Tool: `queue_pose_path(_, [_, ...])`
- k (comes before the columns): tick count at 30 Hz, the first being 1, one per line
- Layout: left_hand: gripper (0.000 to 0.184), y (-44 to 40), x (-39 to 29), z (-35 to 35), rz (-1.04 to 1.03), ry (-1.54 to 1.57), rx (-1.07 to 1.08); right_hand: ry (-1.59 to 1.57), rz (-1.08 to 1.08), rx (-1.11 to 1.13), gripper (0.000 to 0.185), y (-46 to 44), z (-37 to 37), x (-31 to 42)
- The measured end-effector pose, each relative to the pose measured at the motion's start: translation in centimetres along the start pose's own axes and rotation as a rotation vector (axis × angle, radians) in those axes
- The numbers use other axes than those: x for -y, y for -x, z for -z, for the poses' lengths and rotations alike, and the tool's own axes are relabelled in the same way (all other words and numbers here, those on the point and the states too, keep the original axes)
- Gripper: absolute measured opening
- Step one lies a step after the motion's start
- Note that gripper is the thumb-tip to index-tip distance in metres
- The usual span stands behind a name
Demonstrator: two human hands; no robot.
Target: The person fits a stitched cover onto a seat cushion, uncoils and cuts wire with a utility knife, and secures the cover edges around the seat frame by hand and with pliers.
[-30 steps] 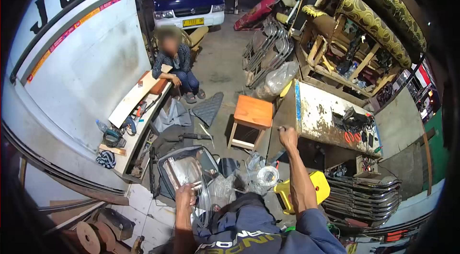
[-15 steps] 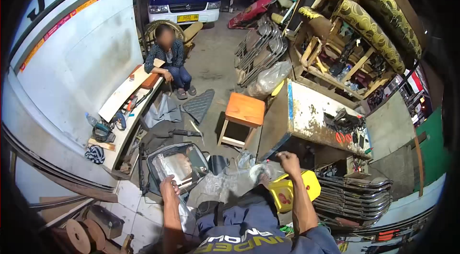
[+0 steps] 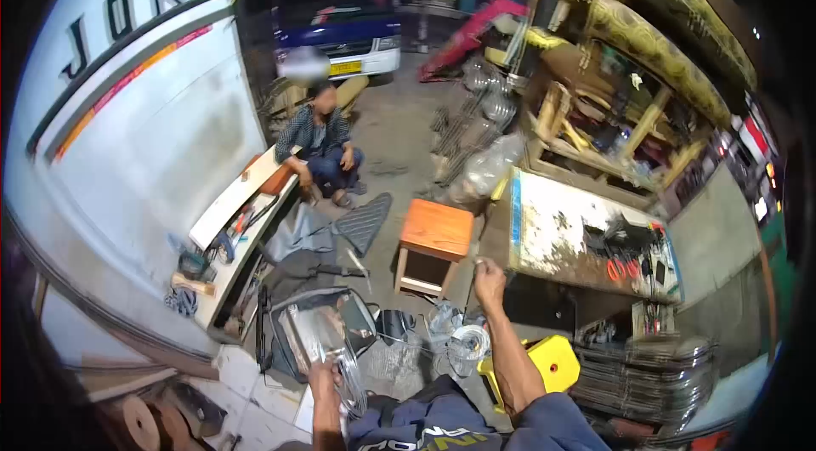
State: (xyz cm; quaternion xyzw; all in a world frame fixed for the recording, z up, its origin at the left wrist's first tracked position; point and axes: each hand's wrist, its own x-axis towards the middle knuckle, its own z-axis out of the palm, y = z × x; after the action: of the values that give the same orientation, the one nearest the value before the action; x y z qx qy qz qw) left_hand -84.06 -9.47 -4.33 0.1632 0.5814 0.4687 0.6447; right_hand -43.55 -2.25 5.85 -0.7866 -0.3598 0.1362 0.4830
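Low at centre left, my left hand is closed around a shiny, clear looped strip that looks like plastic. It is over the near side of a black-rimmed, bag-like piece lying on the floor. My right hand is raised in front of the orange-topped stool, its fingers pressed together. Whatever they pinch, if anything, is too small to make out. Below that hand, a white roll lies on the floor among clear plastic. Beside my right forearm stands a yellow plastic stool.
A person sits beyond the low bench, which holds tools. At right, a worn worktable carries red-handled scissors. Stacked metal chair frames stand near my right side. A van is parked behind.
My view has shifted. My right hand has moved inward and away from me. My left hand is lower, and the shiny looped strip now shows in it. The seated person's arms have moved.
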Motion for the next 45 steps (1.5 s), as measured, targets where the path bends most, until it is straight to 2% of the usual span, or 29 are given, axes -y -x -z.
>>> queue_pose_path(1, [0.013,-0.5,1.0,-0.9,0.016,-0.082,-0.03,-0.102,0.057,-0.013,0.035,1.4,1.2,-0.1])
queue_pose_path(2, [0.013,-1.1,1.8,-1.7,0.028,-0.135,0.012,-0.362,-0.199,0.158,0.032,2.6,2.8,-0.5])
queue_pose_path(3, [0.012,-1.8,2.8,-2.8,0.016,-0.099,0.05,-0.407,-0.075,0.124,0.031,3.5,3.2,-2.9])
queue_pose_path(4, [0.011,-2.8,4.2,-3.9,0.01,-0.056,0.09,-0.615,-0.109,0.253,0.032,5.0,5.8,-2.0])
queue_pose_path(6, [0.008,-6.8,6.9,-5.4,0.041,-0.013,0.162,-0.643,-0.269,0.263,0.032,8.0,10.4,0.3])
queue_pose_path(8, [0.011,-5.8,4.7,-10.3,0.133,0.029,0.191,-0.715,-0.185,0.367,0.035,9.6,14.4,1.4])
queue_pose_path(10, [0.013,-10.1,5.2,-12.3,0.15,0.02,0.163,-0.719,-0.148,0.348,0.036,10.4,17.3,1.7])
queue_pose_path(12, [0.018,-17.9,5.5,-11.5,0.132,0.197,0.352,-0.875,0.05,0.4,0.037,10.7,19.1,1.6])
queue_pose_path(14, [0.025,-24.0,5.9,-11.7,0.169,0.284,0.545,-0.89,-0.001,0.372,0.037,10.7,20.4,1.3])
queue_pose_path(16, [0.028,-25.0,8.3,-14.3,0.134,0.039,0.525,-0.864,0.001,0.344,0.037,10.5,21.2,0.8])
queue_pose_path(20, [0.047,-25.1,9.5,-13.8,-0.039,-0.805,0.303,-0.788,0.015,0.503,0.037,11.4,20.4,0.2])
queue_pose_path(21, [0.054,-23.5,8.8,-14.5,0.018,-0.779,0.314,-0.697,0.002,0.559,0.036,11.2,20.1,0.2])
queue_pose_path(22, [0.062,-21.4,8.0,-14.9,0.134,-0.591,0.396,-0.587,0.14,0.567,0.034,11.5,19.0,-0.8])
queue_pose_path(23, [0.07,-17.3,6.8,-16.3,0.245,-0.331,0.552,-0.594,-0.028,0.675,0.032,12.1,17.8,-1.3])
queue_pose_path(24, [0.081,-11.0,4.4,-18.6,0.436,0.039,0.698,-0.419,0.108,0.681,0.031,13.0,16.4,-2.3])
queue_pose_path(25, [0.081,-7.1,2.5,-20.0,0.441,0.183,0.923,-0.24,0.258,0.686,0.031,13.5,15.0,-3.6])
queue_pose_path(26, [0.081,-3.1,0.2,-21.8,0.406,0.223,0.904,-0.242,0.257,0.726,0.031,14.4,13.3,-5.2])
queue_pose_path(29, [0.061,-6.0,-0.2,-20.0,0.363,0.454,0.7,-0.154,0.19,0.814,0.027,19.0,8.7,-10.9])
queue_pose_path(30, [0.061,-7.3,-0.7,-18.3,0.347,0.469,0.682,0.069,0.215,0.826,0.024,19.9,7.9,-12.6])
queue_pose_path(31, [0.054,-8.5,-1.5,-16.7,0.184,0.356,0.608,0.295,0.243,0.822,0.022,20.8,7.4,-14.3])
queue_pose_path(32, [0.047,-9.2,-2.8,-15.6,0.027,0.241,0.534,0.299,0.257,0.833,0.022,21.8,6.9,-16.5])
queue_pose_path(33, [0.04,-9.8,-4.6,-14.1,0.116,0.337,0.544,0.317,0.259,0.762,0.021,23.0,6.5,-18.6])
queue_pose_path(34, [0.038,-8.8,-6.9,-12.9,0.067,0.33,0.513,0.332,0.256,0.69,0.02,24.2,6.4,-20.0])
queue_pose_path(37, [0.036,-11.1,-11.8,-8.2,-0.09,0.285,0.464,0.411,0.114,0.812,0.027,25.1,6.5,-21.1])
queue_pose_path(38, [0.036,-8.8,-14.2,-8.4,-0.15,0.35,0.426,0.428,0.205,0.687,0.024,25.2,6.9,-21.0])
queue_pose_path(39, [0.038,-10.8,-15.4,-6.0,-0.149,0.407,0.437,0.428,0.203,0.683,0.024,24.9,6.9,-20.9])
queue_pose_path(41, [0.035,-8.9,-19.1,-4.5,-0.333,0.479,0.503,0.442,0.175,0.529,0.021,23.8,6.6,-21.3])
queue_pose_path(43, [0.03,-6.4,-21.9,-3.5,-0.435,0.455,0.396,0.452,0.125,0.509,0.019,23.3,5.6,-22.4])
queue_pose_path(45, [0.025,-3.6,-23.7,-3.6,-0.542,0.425,0.493,0.438,0.172,0.466,0.019,22.3,4.5,-22.4])
